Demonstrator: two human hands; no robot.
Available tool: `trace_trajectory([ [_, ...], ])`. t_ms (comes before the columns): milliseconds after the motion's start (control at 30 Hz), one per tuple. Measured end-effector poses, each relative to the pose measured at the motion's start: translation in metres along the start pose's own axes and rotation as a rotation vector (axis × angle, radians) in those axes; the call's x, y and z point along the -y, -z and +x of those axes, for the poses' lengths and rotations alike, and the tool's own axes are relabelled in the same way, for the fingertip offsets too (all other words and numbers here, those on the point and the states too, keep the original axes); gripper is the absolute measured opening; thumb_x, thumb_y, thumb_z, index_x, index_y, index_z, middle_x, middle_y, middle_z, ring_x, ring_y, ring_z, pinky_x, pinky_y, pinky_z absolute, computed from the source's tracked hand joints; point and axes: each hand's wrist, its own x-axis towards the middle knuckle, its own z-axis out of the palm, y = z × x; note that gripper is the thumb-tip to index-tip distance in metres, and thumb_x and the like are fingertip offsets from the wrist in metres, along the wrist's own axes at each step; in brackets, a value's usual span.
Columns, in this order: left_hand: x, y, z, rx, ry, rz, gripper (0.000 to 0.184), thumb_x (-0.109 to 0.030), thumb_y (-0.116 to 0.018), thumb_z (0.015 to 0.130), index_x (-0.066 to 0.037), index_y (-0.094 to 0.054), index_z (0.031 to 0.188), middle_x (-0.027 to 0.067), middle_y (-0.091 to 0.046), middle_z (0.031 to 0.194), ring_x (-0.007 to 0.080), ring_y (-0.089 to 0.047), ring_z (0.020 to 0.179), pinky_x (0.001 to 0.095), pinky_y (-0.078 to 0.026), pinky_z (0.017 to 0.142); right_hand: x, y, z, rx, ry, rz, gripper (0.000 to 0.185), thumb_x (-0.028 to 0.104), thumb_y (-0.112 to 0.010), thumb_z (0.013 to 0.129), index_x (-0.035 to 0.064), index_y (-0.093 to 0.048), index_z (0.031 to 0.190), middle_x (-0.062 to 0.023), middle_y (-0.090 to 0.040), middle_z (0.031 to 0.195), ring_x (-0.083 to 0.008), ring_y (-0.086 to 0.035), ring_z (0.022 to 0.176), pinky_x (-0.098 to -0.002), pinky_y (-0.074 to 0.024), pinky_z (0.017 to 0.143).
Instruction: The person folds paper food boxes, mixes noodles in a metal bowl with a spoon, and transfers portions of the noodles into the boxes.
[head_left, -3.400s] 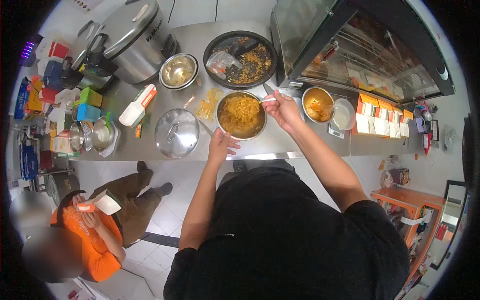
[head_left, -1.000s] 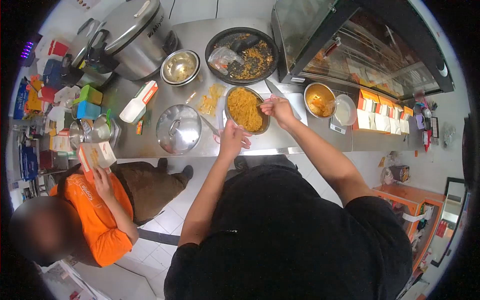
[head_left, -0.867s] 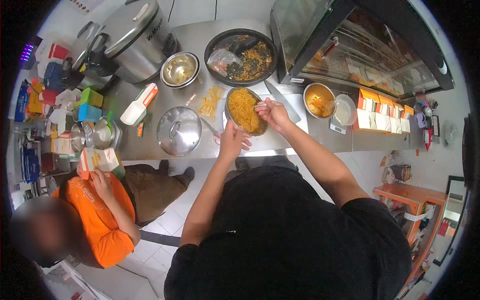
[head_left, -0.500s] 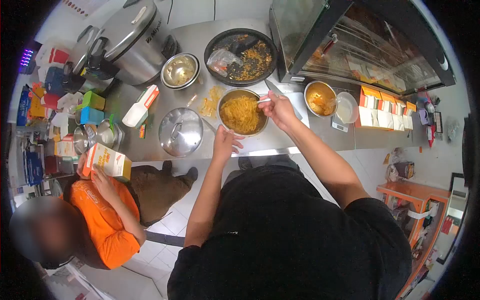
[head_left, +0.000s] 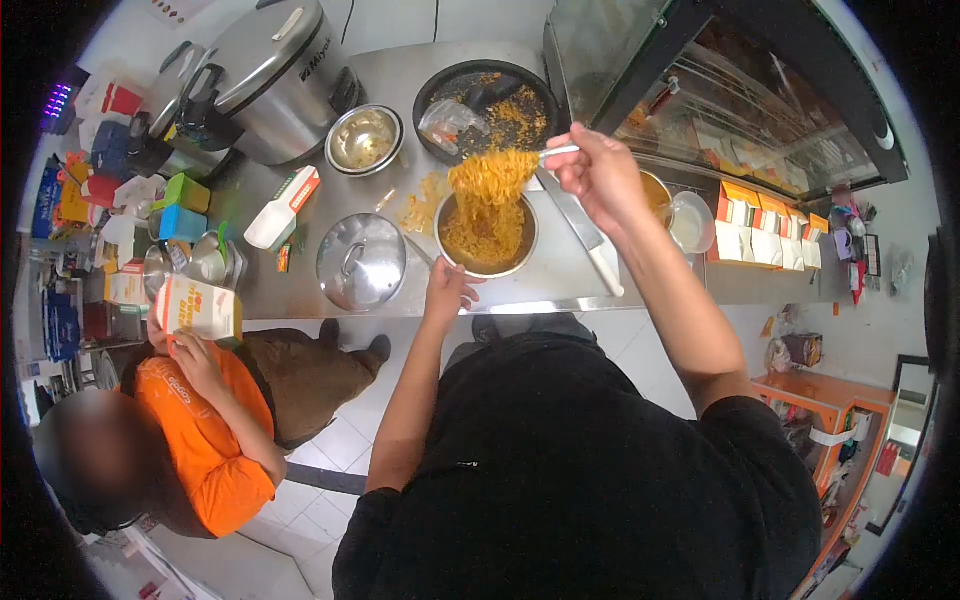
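My right hand (head_left: 602, 180) is closed around the handle of a slim metal utensil (head_left: 560, 152), whose head is buried in noodles. A clump of yellow-brown noodles (head_left: 492, 180) hangs from it above a metal bowl (head_left: 533, 246), trailing down into the noodles left inside. At the bowl's near left rim, my left hand (head_left: 448, 290) grips the edge with thumb and fingers. Just right of the bowl, a knife (head_left: 578, 222) with a white handle lies on a white cutting board (head_left: 560, 275). To the left rests a metal lid (head_left: 360, 262).
A black pan (head_left: 540, 125) with crumbs and a plastic bag sits behind. Stacked bowls (head_left: 364, 140), a rice cooker (head_left: 265, 90) and a carton (head_left: 283, 208) are leftward. A glass cabinet (head_left: 720, 90) stands right. A person in orange (head_left: 205, 440) holds a box (head_left: 200, 308).
My right hand has risen up and to the right, lifting noodles out of the bowl on the utensil. My left hand stays on the rim. The other person's box has shifted slightly.
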Motion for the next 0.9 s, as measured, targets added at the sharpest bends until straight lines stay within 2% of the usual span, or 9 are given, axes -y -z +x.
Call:
trace_trajectory([
  [200,0.004,0.001,-0.002,-0.011,0.017,-0.014,0.018,-0.025,-0.046,0.112,-0.013,-0.035,0.104,0.0219,-0.074,0.097,0.0164,-0.061,0.058,0.0248,-0.044,0.044,0.039,-0.016,-0.015,-0.037,0.158,-0.087,0.036,0.029,-0.05,0.11,-0.002,-0.067,0.103,-0.0143,-0.073,0.077,-0.0114,-0.061,0.054,-0.0229,-0.0471,0.051],
  [300,0.002,-0.001,-0.002,-0.011,0.008,-0.026,0.018,-0.025,-0.046,0.112,-0.013,-0.035,0.103,0.0221,-0.074,0.098,0.016,-0.061,0.058,0.0245,-0.043,0.044,0.012,-0.023,-0.007,-0.069,0.307,-0.356,0.041,0.033,-0.048,0.11,-0.0008,-0.068,0.103,-0.0134,-0.073,0.074,-0.0106,-0.061,0.052,-0.0239,-0.0478,0.049],
  [333,0.001,-0.001,-0.002,-0.01,0.007,-0.031,0.018,-0.025,-0.046,0.112,-0.013,-0.035,0.103,0.0221,-0.074,0.098,0.0159,-0.061,0.058,0.0245,-0.043,0.044,-0.018,-0.025,-0.002,-0.028,0.389,-0.457,0.036,0.028,-0.05,0.109,-0.001,-0.069,0.1,-0.0116,-0.073,0.074,-0.0104,-0.062,0.054,-0.0257,-0.0495,0.051],
  [367,0.001,-0.002,-0.002,-0.007,0.008,-0.034,0.018,-0.025,-0.046,0.112,-0.013,-0.035,0.103,0.0221,-0.074,0.098,0.0157,-0.06,0.058,0.0244,-0.043,0.044,-0.05,-0.015,0.015,0.154,0.421,-0.658,0.026,0.016,-0.053,0.105,-0.0017,-0.07,0.099,-0.0174,-0.074,0.078,-0.0217,-0.069,0.06,-0.0342,-0.0545,0.056],
  [433,-0.001,-0.005,-0.001,-0.019,0.024,-0.042,0.017,-0.024,-0.046,0.112,-0.013,-0.036,0.103,0.0219,-0.074,0.098,0.0152,-0.06,0.058,0.0242,-0.043,0.044,-0.088,-0.011,0.024,0.401,0.749,-1.374,0.019,0.016,-0.062,0.1,-0.0006,-0.072,0.102,-0.0224,-0.072,0.079,-0.0346,-0.071,0.066,-0.043,-0.0548,0.063],
  [533,-0.002,-0.002,-0.001,-0.045,0.051,-0.01,0.016,-0.023,-0.046,0.112,-0.013,-0.036,0.103,0.0215,-0.074,0.098,0.0147,-0.06,0.058,0.0243,-0.043,0.044,-0.08,-0.018,0.017,0.495,0.789,-1.354,0.016,0.012,-0.065,0.095,-0.0006,-0.073,0.1,-0.0276,-0.068,0.082,-0.0422,-0.07,0.075,-0.0486,-0.0548,0.071],
  [667,-0.004,-0.005,-0.004,-0.029,0.05,-0.022,0.016,-0.023,-0.047,0.112,-0.013,-0.036,0.104,0.0212,-0.074,0.098,0.0148,-0.061,0.058,0.0248,-0.044,0.045,-0.069,-0.019,0.038,0.665,0.728,-1.411,0.021,0.004,-0.061,0.092,0.0006,-0.074,0.108,-0.0222,-0.073,0.088,-0.0413,-0.073,0.083,-0.0489,-0.0588,0.078],
  [867,-0.006,-0.008,-0.002,-0.033,0.0,-0.059,0.015,-0.023,-0.048,0.111,-0.013,-0.037,0.107,0.0222,-0.073,0.098,0.0212,-0.072,0.071,0.0275,-0.055,0.053,-0.15,0.065,0.098,0.6,1.01,-1.319,0.021,0.014,-0.055,0.101,0.0001,-0.071,0.101,-0.0173,-0.074,0.084,-0.0413,-0.072,0.08,-0.0487,-0.0592,0.08],
  [900,-0.008,-0.01,-0.004,-0.042,0.017,-0.079,0.015,-0.022,-0.048,0.111,-0.013,-0.037,0.107,0.0224,-0.073,0.099,0.0228,-0.073,0.074,0.0286,-0.057,0.056,-0.142,0.072,0.092,0.516,0.821,-1.381,0.023,0.015,-0.054,0.102,-0.0008,-0.071,0.1,-0.0168,-0.074,0.082,-0.0389,-0.073,0.078,-0.047,-0.0599,0.077],
])
